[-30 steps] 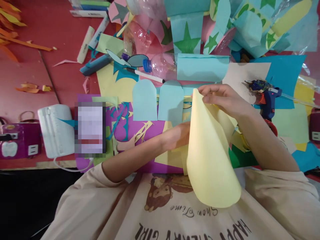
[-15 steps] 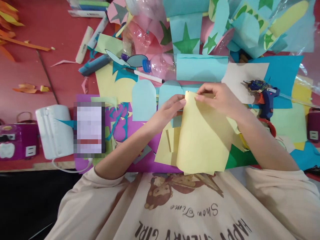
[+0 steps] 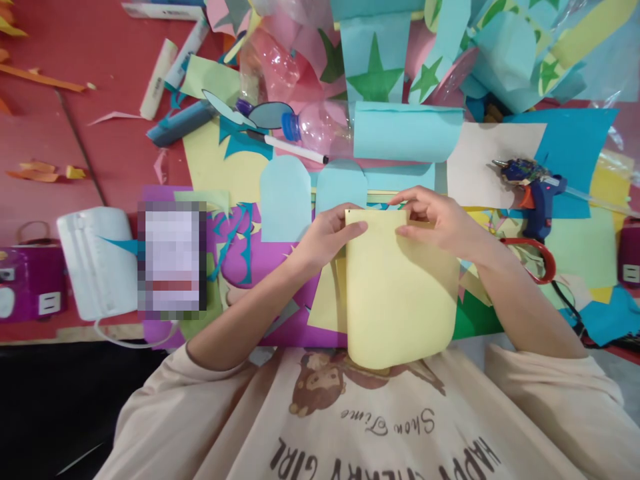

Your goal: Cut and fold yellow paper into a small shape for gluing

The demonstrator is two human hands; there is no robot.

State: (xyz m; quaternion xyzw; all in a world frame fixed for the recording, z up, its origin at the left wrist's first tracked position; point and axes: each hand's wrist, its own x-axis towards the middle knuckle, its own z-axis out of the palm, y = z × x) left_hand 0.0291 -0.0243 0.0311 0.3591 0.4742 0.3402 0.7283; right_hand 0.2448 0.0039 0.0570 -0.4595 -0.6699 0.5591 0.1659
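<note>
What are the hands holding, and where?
A pale yellow paper: the left hand grips it near its top left corner, the right hand by its top edge, further right.

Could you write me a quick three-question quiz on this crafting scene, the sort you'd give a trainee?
1. True or false: the left hand and the right hand both touch the yellow paper.
2. What colour is the cap on the clear bottle? A) red B) blue C) white
3. Fill in: the glue gun lies to the person's ____ of the yellow paper.

Key: 1. True; 2. B; 3. right
</note>
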